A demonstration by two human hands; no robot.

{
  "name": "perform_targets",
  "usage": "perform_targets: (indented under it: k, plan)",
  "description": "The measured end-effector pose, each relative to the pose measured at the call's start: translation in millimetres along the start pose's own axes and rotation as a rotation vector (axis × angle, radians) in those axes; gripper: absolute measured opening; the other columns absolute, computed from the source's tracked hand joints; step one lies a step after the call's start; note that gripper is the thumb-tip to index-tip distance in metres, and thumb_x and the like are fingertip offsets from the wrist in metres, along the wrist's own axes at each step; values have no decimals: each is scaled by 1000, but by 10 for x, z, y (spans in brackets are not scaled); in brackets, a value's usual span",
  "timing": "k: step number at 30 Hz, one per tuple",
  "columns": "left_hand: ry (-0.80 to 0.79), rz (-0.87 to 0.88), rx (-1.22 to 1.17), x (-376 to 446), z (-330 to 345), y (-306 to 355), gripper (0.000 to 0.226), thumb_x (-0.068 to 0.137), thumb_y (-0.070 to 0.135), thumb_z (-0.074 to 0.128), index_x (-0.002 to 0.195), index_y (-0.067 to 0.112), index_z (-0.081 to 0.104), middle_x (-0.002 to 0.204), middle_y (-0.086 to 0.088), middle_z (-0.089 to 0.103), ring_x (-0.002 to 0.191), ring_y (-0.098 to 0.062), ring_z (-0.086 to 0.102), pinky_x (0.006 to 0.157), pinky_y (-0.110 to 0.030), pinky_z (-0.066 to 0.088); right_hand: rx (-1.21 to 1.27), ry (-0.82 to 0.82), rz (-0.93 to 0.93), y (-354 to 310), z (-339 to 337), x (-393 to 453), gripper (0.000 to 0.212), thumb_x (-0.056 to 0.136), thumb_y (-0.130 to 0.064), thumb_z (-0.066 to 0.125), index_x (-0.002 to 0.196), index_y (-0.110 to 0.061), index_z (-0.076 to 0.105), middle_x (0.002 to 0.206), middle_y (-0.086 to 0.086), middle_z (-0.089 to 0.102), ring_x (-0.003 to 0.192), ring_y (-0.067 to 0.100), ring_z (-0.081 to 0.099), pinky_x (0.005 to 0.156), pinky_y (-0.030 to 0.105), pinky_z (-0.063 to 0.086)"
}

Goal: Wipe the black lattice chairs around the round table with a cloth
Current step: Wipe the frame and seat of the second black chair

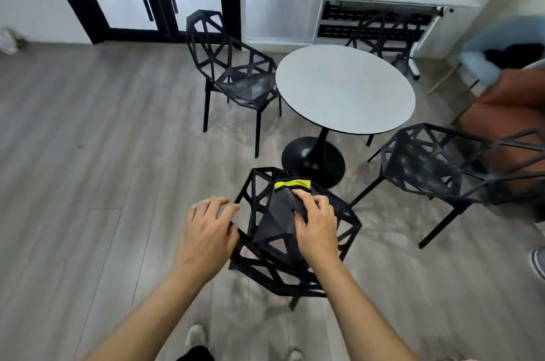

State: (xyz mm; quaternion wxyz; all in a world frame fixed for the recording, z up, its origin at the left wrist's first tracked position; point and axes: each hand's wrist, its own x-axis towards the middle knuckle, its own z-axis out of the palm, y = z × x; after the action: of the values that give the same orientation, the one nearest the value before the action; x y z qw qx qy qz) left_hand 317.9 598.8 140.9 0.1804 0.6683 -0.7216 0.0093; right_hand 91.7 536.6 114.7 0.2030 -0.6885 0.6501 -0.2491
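The right hand (317, 223) grips a dark cloth (287, 207) with a yellow edge, pressed on the near chair (295, 245) below the round table (345, 89). The left hand (206, 230), fingers loosely spread, rests on the chair's left rim

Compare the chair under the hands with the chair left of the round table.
The near chair has a dark cloth with a yellow edge on it, gripped by the right hand; the left chair carries nothing. The left hand rests on the near chair's frame; nobody touches the left chair. The left chair sits against the round table; the near one stands apart from it. Both are black lattice chairs.
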Motion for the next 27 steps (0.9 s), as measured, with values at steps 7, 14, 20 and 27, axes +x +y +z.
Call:
perform_targets:
  k: [7,14,20,27]
  plan:
    - [-55,49,79,379,-618,-994,45,92,41,42,125,23,65,135,-6,58,130,-32,51,108,-50,38,23,115,-8,-1036,403,280,46,95,-21,62,135,-42,52,113,-11,47,101,14,45,92,41,47]
    - [-54,61,88,922,-847,-1812,46,92,39,42,127,22,66,139,-8,59,134,-31,49,113,-49,33,-33,181,-80,-1728,795,807,50,92,-13,65,137,-34,57,116,-5,49,99,15,45,89,38,47]
    - [-36,89,73,1763,-729,-2298,42,92,37,43,123,22,67,137,-7,60,133,-31,50,113,-49,33,-66,206,-100,-2029,1150,1692,54,89,-10,66,135,-36,57,118,-4,49,103,17,46,90,34,41]
    - [-42,19,121,2836,-691,-2897,42,91,36,42,120,22,68,134,-7,62,131,-32,52,112,-47,32,8,179,-137,-2441,1533,2946,54,88,-9,67,134,-36,59,115,-4,49,102,17,46,91,35,44]
